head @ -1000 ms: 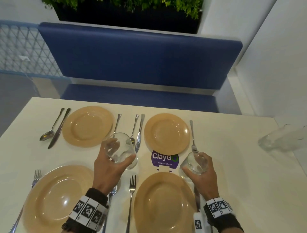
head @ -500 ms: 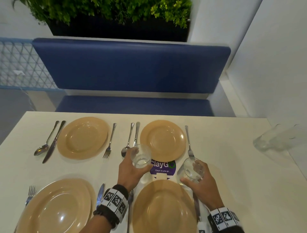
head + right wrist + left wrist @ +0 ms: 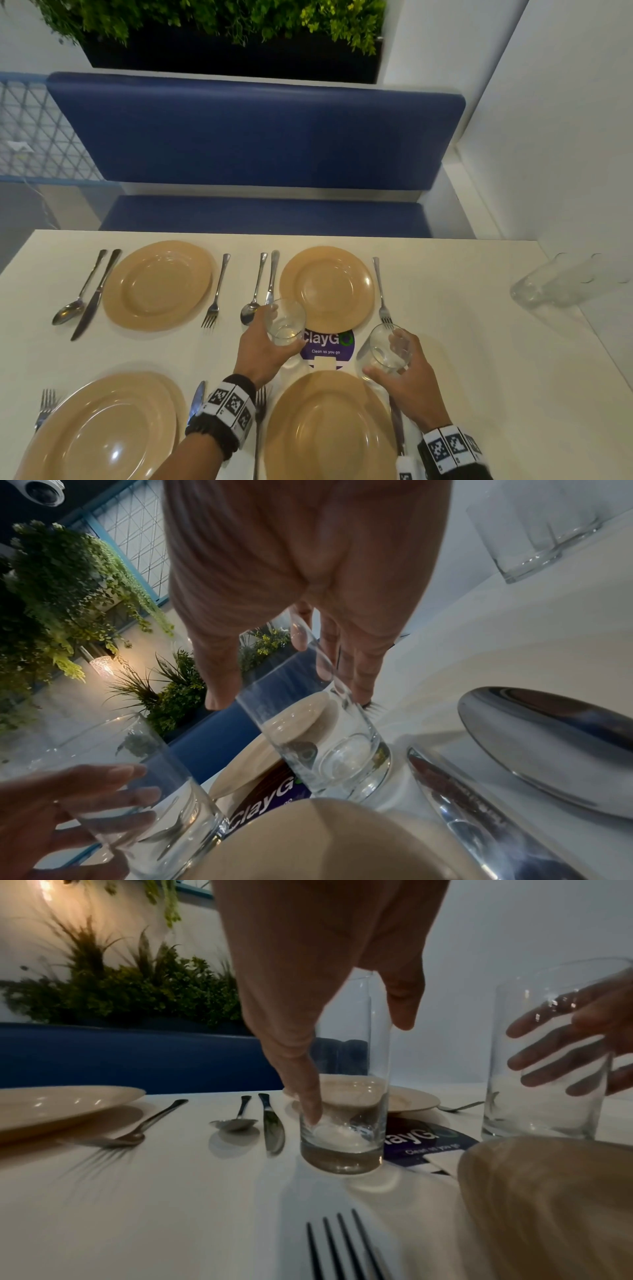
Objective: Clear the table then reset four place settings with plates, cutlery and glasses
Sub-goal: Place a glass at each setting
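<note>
Four tan plates on white table, blue bench behind; each hand grips glass.

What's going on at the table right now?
A person is setting glasses. The left hand grips a clear tumbler standing on the table beside the purple ClayGo sticker. The right hand holds a second tumbler, tilted, by the near-right plate. Four plates with cutlery are laid; spare glasses wait at far right.
</note>
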Tool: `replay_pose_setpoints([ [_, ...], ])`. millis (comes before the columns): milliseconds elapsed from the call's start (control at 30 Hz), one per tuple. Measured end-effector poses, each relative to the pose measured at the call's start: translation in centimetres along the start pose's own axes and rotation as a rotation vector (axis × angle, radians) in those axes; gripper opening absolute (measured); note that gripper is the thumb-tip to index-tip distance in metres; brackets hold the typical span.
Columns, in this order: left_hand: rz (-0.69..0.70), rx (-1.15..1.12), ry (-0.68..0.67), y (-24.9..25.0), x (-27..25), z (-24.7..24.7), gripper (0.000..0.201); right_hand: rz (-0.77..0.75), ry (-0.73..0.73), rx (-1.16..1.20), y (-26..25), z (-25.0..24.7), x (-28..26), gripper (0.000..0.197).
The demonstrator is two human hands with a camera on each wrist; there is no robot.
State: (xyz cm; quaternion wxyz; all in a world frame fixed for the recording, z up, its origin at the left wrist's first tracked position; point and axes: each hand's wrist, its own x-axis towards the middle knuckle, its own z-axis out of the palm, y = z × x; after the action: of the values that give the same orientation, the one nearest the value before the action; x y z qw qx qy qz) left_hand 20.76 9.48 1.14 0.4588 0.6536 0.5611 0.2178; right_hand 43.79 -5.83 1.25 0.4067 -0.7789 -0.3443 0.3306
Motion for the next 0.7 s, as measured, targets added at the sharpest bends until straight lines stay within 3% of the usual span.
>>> replay_pose_setpoints([
  [700,-0.001,0.059,-0.080,0.4,0.4,-1.5,0.077,-0.026,-0.015,-0.033,0.7,-0.2,-0.1,0.081],
])
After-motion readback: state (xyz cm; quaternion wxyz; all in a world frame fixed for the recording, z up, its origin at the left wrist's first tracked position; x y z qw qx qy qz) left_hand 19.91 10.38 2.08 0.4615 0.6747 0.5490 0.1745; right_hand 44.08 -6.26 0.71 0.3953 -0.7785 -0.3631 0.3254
